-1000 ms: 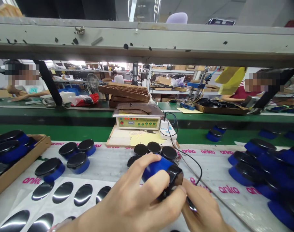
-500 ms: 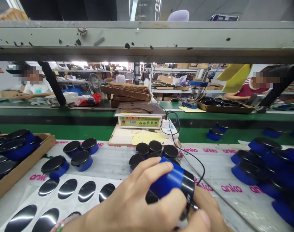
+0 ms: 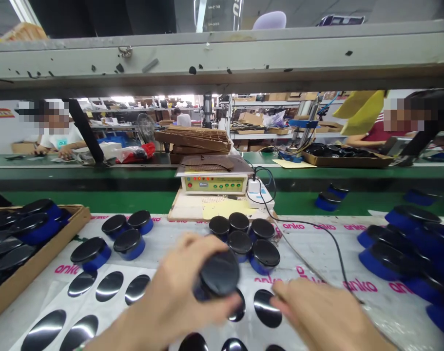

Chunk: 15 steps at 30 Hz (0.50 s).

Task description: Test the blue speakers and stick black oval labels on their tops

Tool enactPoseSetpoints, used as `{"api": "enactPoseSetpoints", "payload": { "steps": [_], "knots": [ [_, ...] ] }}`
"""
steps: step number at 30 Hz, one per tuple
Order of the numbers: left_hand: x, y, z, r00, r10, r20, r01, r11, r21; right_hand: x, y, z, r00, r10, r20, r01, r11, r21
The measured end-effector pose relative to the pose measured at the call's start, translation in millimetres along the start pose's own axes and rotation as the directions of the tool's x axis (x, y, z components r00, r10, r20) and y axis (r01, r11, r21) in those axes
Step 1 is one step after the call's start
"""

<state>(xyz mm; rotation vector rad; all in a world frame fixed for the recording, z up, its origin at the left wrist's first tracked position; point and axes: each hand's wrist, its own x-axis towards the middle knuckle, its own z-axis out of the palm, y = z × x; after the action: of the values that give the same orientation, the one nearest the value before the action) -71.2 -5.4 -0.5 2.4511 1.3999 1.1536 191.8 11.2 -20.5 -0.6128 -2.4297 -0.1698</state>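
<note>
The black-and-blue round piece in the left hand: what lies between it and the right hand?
In the head view, a glossy black oval lies on the white sheet between the black-and-blue round piece and the right hand.

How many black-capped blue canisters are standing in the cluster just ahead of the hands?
5. Back row: back-left canister, back-middle canister, back-right canister. Front row: front-left canister, front-right canister. Another could be hidden behind them. The held canister in the left hand isn't counted.
</note>
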Motion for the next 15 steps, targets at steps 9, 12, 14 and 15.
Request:
{"api": "enactPoseSetpoints", "payload": {
  "steps": [9, 12, 14, 15],
  "knots": [
    [-9, -8, 83.1, 0.921, 0.089, 0.379, -0.059, 0.994, -0.092, 2, 49, 19, 0.764, 0.625, 0.159, -0.6, 0.779, -0.179],
    [-6, -16, 89.6, 0.909, 0.124, 0.398, -0.129, 0.992, -0.013, 3, 55, 25, 0.688, 0.681, 0.251, -0.638, 0.732, -0.238],
    [-6, -30, 79.3, 0.93, 0.014, 0.367, -0.002, 0.999, -0.034, 4, 61, 22, 0.695, 0.668, 0.267, -0.618, 0.744, -0.254],
    [-6, -39, 73.4, 0.935, -0.082, 0.345, 0.108, 0.992, -0.059, 6, 64, 22, 0.706, 0.648, 0.285, -0.596, 0.761, -0.254]
  ]
}}
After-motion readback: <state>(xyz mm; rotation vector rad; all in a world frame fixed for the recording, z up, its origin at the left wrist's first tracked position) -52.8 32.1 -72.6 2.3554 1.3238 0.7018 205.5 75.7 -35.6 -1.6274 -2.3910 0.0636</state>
